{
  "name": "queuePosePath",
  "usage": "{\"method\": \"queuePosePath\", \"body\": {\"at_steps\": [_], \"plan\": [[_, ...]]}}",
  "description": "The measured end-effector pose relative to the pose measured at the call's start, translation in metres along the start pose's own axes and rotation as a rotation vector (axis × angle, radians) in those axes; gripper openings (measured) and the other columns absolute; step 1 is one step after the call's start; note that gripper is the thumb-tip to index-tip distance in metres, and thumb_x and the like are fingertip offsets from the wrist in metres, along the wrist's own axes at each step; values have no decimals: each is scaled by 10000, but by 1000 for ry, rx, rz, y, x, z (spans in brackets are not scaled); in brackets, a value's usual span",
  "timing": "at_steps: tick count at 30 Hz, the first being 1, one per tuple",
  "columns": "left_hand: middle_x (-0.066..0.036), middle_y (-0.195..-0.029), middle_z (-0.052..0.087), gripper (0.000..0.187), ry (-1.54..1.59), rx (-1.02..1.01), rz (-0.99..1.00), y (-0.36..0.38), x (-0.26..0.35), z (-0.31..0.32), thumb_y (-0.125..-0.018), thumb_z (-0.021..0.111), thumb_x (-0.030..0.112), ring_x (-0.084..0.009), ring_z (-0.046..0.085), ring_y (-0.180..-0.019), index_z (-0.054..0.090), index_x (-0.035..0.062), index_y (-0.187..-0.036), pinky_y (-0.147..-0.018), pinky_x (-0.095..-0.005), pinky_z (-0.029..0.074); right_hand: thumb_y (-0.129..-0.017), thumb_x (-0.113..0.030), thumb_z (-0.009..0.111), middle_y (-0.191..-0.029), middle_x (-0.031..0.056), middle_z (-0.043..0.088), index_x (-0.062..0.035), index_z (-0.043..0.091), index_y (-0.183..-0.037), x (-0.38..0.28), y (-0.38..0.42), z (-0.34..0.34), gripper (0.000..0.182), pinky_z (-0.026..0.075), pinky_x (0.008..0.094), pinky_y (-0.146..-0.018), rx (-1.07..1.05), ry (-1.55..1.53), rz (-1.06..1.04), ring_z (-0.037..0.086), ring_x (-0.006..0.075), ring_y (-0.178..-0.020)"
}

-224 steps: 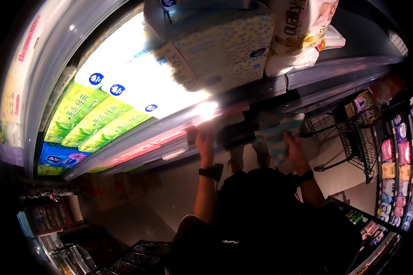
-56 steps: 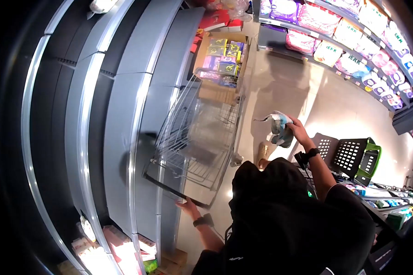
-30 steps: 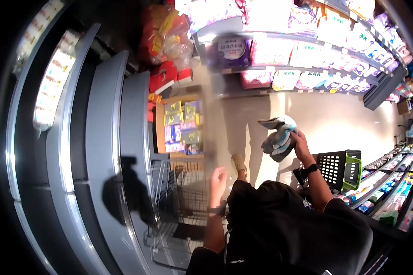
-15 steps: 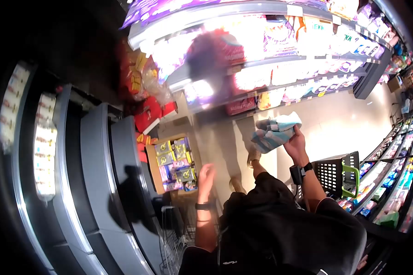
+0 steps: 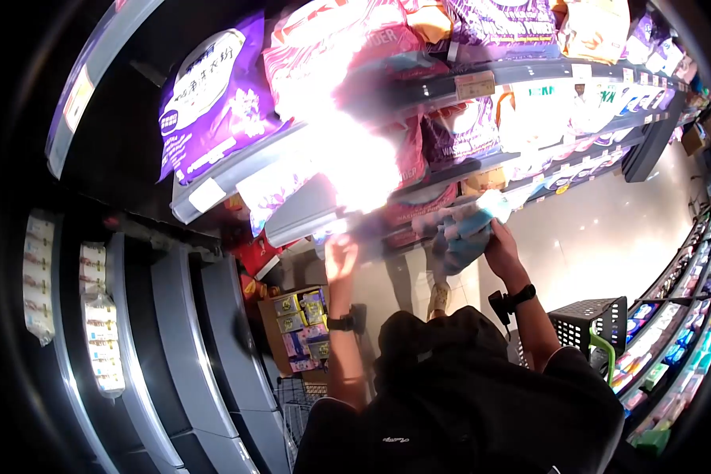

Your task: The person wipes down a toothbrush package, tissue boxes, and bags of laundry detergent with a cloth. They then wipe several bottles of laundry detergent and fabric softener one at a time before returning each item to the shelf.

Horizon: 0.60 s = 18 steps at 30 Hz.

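Observation:
My right hand is closed around a bunched blue, white and grey cloth, which hangs in front of the lower shelves. My left hand is raised at the lower shelf's front edge, its fingers loosely bent and apart, with no held thing visible. Glare washes out the fingertips, so contact with the shelf cannot be made out. Above it, a purple washing powder bag and a red washing powder bag stand on an upper shelf.
Bare grey shelves run along the left. A carton of small packs sits on the floor beside a wire cart. At the right stand a black basket with a green handle and a stocked shelf.
My left hand has risen forward to the shelf edge. The view has shifted closer to the shelves, and more bags show at the upper left. My right hand still holds the cloth.

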<state>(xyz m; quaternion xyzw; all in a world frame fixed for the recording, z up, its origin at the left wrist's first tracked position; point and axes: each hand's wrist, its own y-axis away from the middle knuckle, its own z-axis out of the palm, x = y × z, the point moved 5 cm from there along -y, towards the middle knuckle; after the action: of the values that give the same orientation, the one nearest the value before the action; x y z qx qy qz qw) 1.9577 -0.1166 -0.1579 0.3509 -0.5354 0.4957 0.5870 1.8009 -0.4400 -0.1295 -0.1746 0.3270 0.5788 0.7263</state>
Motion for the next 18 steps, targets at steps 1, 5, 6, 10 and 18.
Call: {"method": "queuePosePath", "body": {"at_steps": [1, 5, 6, 10, 18], "plan": [[-48, -1165, 504, 428, -58, -24, 122, -18, 8, 8, -864, 572, 5, -129, 509, -977, 411, 54, -1258, -847, -256, 441, -969, -251, 427, -1223, 78, 537, -35, 465, -1243, -5, -8, -2, 351, 361, 358, -995, 30, 29, -30, 500, 205, -1136], [-170, -1426, 262, 745, -219, 129, -14, -73, 51, 43, -843, 661, 168, -245, 286, -1310, 204, -6, -1405, -1024, -394, 324, -972, -189, 438, -1155, 57, 552, -11, 487, -1198, -19, -40, -13, 292, 400, 311, -925, 81, 260, -153, 518, 147, -1064], [-177, -1432, 249, 764, -274, 152, -7, -87, 50, 43, -839, 666, 174, -245, 270, -1319, 192, -23, -1405, -1040, -381, 304, -972, -181, 441, -1129, 50, 555, -6, 489, -1192, -20, -49, -14, 285, 405, 295, -905, 104, 365, -193, 521, 134, -1032], [-119, -1286, 436, 594, -221, 165, 67, -137, 20, 32, -831, 659, 75, -201, 417, -1198, 330, -8, -1318, -1032, -350, 316, -967, -154, 464, -909, -15, 529, 10, 559, -1016, -35, -85, 22, 196, 380, 225, -744, 158, 729, -405, 460, 82, -818], [11, -660, 587, 191, -295, -210, -18, -179, 41, 42, -824, 669, 129, -93, 536, -611, 581, 0, -714, -551, -259, 428, -814, -12, 563, -907, 162, 583, 3, 595, -928, -23, -146, 87, 120, 433, 374, -767, 161, 1182, -780, 538, 351, -863]]}}
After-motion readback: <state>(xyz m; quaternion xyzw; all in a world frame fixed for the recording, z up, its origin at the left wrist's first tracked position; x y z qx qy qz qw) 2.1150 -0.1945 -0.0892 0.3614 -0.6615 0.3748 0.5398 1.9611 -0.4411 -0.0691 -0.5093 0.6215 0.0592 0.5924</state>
